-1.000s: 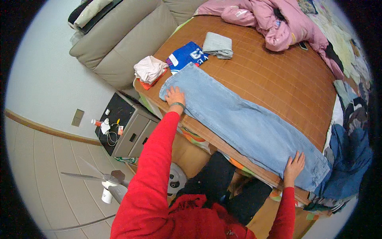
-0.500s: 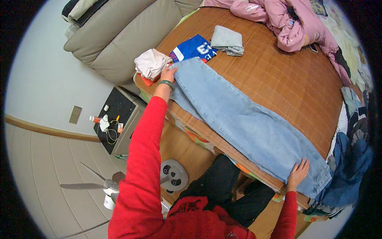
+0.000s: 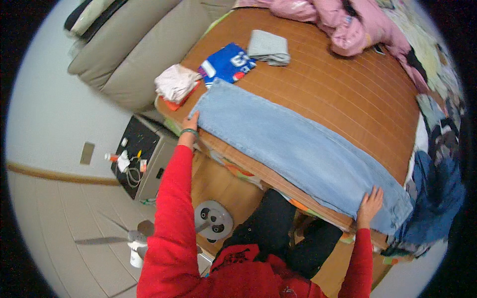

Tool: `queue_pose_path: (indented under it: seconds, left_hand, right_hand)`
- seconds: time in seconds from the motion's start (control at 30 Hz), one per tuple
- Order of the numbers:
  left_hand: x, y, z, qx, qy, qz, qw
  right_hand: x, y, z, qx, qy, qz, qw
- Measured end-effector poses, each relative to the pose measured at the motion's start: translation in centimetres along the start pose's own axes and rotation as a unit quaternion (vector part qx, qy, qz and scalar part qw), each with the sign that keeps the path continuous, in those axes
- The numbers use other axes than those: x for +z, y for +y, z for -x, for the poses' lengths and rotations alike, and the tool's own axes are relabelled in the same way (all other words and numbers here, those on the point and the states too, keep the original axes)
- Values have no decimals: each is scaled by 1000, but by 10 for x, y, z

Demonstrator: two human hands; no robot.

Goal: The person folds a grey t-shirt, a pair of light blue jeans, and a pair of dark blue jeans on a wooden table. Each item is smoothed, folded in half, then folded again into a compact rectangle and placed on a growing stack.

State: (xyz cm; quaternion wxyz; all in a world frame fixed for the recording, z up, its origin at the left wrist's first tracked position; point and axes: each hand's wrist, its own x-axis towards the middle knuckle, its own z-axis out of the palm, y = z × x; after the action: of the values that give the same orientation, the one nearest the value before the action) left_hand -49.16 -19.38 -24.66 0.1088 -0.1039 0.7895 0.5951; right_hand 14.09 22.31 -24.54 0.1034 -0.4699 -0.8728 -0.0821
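A pair of light blue jeans, folded lengthwise, stretches along the near edge of the bed. My left hand, with a dark bangle at its wrist, grips the jeans' near corner at the left end. Toward the other end, my right hand rests on the denim with its fingers stretched out. Just beyond the left end lie a folded blue shirt with white print and a pale pink folded garment on top of an orange one. A grey folded garment sits farther back.
A brown mat covers the bed. A pink puffy quilt is bunched at the far side, and dark clothes are heaped at the right edge. At left stand a bedside cabinet with small items, a fan and a panda-faced stool.
My left hand has moved down and nearer from the far part of the jeans' left end. That end now lies flatter and wider. My right hand stays in about the same place.
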Motion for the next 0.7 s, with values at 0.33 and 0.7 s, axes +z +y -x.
queue_pose_path:
  seconds: [0.33,0.7]
  left_hand:
    - [-20,12,0,-71,-102,257,958]
    - [-51,20,5,-175,-210,214,938]
  right_hand:
    - [-9,13,-19,0,-18,12,1000]
    - [-3,17,-15,-24,26,9,999]
